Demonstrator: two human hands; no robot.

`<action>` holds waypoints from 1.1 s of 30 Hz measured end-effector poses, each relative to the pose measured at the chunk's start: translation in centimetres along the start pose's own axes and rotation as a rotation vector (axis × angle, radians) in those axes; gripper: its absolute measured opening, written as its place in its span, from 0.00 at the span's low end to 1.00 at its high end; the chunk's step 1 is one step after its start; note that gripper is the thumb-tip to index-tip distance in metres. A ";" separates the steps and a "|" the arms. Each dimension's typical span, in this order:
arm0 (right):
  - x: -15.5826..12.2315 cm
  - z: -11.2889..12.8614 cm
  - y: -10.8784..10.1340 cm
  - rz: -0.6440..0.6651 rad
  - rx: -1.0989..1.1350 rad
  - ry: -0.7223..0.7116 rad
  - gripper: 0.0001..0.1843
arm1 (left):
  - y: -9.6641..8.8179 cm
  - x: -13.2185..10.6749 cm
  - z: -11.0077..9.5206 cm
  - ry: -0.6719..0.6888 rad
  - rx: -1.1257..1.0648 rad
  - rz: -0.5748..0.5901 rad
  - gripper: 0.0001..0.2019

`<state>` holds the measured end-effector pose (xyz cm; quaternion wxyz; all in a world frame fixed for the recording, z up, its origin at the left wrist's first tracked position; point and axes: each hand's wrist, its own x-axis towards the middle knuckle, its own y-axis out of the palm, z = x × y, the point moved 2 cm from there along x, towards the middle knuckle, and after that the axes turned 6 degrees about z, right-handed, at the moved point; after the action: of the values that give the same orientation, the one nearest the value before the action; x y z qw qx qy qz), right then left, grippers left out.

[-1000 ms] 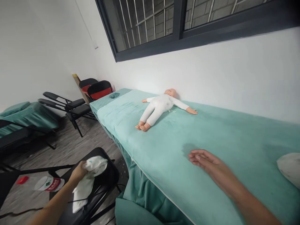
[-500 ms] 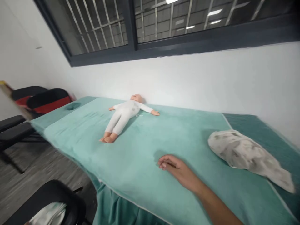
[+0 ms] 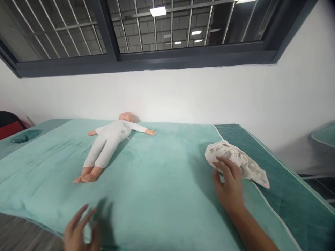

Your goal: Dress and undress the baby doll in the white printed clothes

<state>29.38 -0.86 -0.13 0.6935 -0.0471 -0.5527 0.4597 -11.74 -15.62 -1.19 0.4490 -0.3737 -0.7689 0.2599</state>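
Note:
On the teal bed cover [image 3: 162, 195] a baby doll [image 3: 111, 137] in a white one-piece lies on its back, arms spread, its head by the wall. To the right, a bunched white patterned cloth [image 3: 243, 158] lies across the seam of the cover. My right hand [image 3: 229, 181] hovers at the near side of this cloth, fingers apart and curved; whether the fingertips touch it I cannot tell. Low at the front, my left hand [image 3: 81, 230] is above the near edge of the bed, fingers spread and holding nothing.
A white wall [image 3: 167, 94] rises behind the bed, with a dark-framed barred window [image 3: 188, 57] above. A black and red chair [image 3: 9, 123] stands at the far left. The cover has a face hole [image 3: 26, 136] at its left end. Part of another teal surface [image 3: 324, 134] shows at right.
The view has turned right. My right hand has moved right to the patterned cloth and its fingers have opened. My left hand has come into view at the front.

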 end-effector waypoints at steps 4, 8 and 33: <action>0.1 -0.5 -0.9 -0.137 -0.206 0.086 0.21 | 8.1 3.8 -8.1 0.198 -0.310 0.167 0.14; 0.7 -3.5 -1.2 -0.055 -0.288 0.142 0.31 | 14.7 7.1 -16.7 0.249 -0.502 0.505 0.15; 10.1 -1.0 9.7 0.346 1.226 0.670 0.23 | 22.1 15.0 -22.4 -0.417 -1.410 0.419 0.25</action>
<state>24.16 12.13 1.25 0.6446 0.1254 0.0626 0.7515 10.88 10.87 0.31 -0.1090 -0.6532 -0.7346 -0.1476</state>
